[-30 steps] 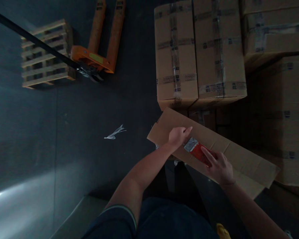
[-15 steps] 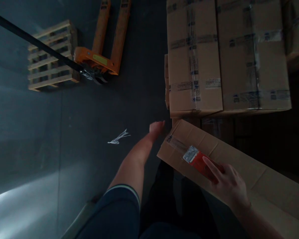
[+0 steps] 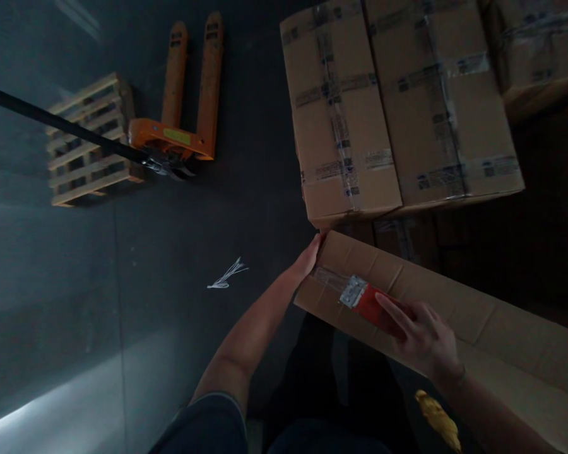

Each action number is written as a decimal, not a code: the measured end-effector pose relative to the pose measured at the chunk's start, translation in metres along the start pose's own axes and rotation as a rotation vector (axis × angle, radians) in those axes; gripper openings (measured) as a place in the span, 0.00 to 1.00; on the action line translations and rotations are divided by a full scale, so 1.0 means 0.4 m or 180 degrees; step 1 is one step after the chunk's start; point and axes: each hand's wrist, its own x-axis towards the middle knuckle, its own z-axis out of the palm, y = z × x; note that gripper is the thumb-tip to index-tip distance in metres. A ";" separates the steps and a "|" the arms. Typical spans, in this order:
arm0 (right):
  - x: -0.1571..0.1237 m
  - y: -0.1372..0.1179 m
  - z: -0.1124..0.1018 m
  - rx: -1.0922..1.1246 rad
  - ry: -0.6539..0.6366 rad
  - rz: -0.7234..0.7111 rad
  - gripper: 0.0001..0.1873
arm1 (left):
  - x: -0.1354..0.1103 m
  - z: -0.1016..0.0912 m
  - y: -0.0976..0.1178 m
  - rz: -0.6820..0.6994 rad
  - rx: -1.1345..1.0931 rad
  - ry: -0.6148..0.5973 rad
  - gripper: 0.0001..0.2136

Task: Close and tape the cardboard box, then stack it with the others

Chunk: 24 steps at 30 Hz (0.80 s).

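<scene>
My right hand (image 3: 428, 343) is closed round the handle of a red tool (image 3: 381, 311) with a broad, flat metal head. That head rests on top of a long cardboard box (image 3: 430, 293), at one end of a strip of clear tape (image 3: 329, 277). The tape runs from the head toward the box's near-left end. My left hand (image 3: 308, 257) is up against that left end, with its fingers mostly hidden behind the edge. I cannot tell whether they grip the box.
Large taped cartons (image 3: 343, 126) are stacked beyond the box. An orange pallet jack (image 3: 180, 135) and a wooden pallet (image 3: 92, 142) stand at upper left. White strands (image 3: 228, 276) lie on the grey floor, and a yellow crumpled item (image 3: 438, 419) shows at lower right.
My left hand has moved up and right from beside the box to its left end. The right hand keeps the red tool in about the same place. The view has turned slightly.
</scene>
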 end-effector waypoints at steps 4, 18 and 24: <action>0.009 -0.029 -0.046 0.0067 -0.0246 -0.0028 0.48 | -0.091 0.038 0.127 0.0695 0.0995 0.0621 0.28; -0.734 0.559 -0.253 -0.0448 -0.0462 0.0420 0.45 | -0.220 0.366 0.309 0.0959 0.2573 0.1335 0.29; -0.957 0.792 -0.205 0.0411 -0.0316 0.0693 0.32 | -0.342 0.871 0.582 0.1702 0.2479 0.0210 0.29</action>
